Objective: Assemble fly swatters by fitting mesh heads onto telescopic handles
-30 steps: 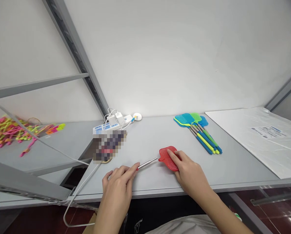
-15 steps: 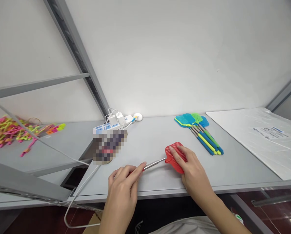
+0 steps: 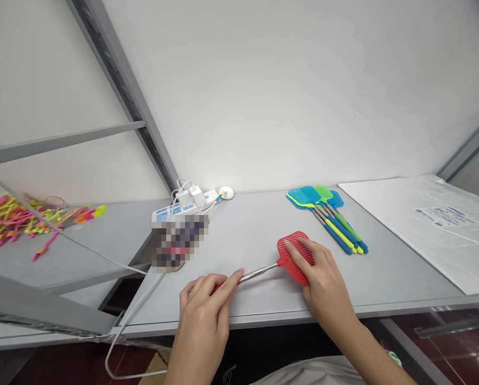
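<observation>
A red fly swatter with a telescopic metal rod lies across the grey table near its front edge. My left hand grips the swatter's handle end, which is mostly hidden under my fingers. My right hand holds the red mesh head, fingers laid over it. The silver rod spans the gap between both hands.
A bundle of blue, green and yellow swatters lies further back on the right. A white power strip with chargers sits by the wall, its cable hanging off the front. Plastic-wrapped sheets lie right. Colourful parts are piled left.
The red head and my right hand have shifted to the right, away from my left hand, and more of the silver rod shows between them.
</observation>
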{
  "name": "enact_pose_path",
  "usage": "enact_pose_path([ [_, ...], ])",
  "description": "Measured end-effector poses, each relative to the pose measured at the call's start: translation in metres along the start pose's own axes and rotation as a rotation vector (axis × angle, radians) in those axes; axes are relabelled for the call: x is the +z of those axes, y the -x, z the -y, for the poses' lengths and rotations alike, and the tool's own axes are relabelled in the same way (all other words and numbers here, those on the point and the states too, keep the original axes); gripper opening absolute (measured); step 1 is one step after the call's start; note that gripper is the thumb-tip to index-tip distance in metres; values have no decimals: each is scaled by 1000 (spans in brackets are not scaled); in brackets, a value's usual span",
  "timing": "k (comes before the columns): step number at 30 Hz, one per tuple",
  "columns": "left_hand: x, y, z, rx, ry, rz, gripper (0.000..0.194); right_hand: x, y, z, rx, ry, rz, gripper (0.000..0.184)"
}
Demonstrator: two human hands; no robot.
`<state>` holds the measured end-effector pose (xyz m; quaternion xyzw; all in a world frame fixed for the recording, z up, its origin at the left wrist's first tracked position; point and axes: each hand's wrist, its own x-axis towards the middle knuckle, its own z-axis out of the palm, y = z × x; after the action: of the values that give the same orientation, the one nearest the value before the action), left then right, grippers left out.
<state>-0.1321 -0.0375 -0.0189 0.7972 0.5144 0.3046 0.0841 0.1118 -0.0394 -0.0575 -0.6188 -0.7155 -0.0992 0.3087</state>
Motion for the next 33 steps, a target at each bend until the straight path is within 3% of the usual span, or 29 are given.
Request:
enact_pose_path([
  [7,-1,1,1,-12,-30,59,42,-8,-1,1,-18,27,-45,80],
  [13,-10,3,-2,-49,-20,171,39,-22,-7,1,-111,20,-104,49],
  [19,-12,6,-7,-90,6,185,37,-39,-24,-1,-259,73,-130,34],
  [27,-16,7,-9,-167,198,166,34,-58,-66,4,-583,186,-36,37],
  [33,-18,3,-28,-231,355,216,37,-70,-79,4,-755,252,-38,39],
])
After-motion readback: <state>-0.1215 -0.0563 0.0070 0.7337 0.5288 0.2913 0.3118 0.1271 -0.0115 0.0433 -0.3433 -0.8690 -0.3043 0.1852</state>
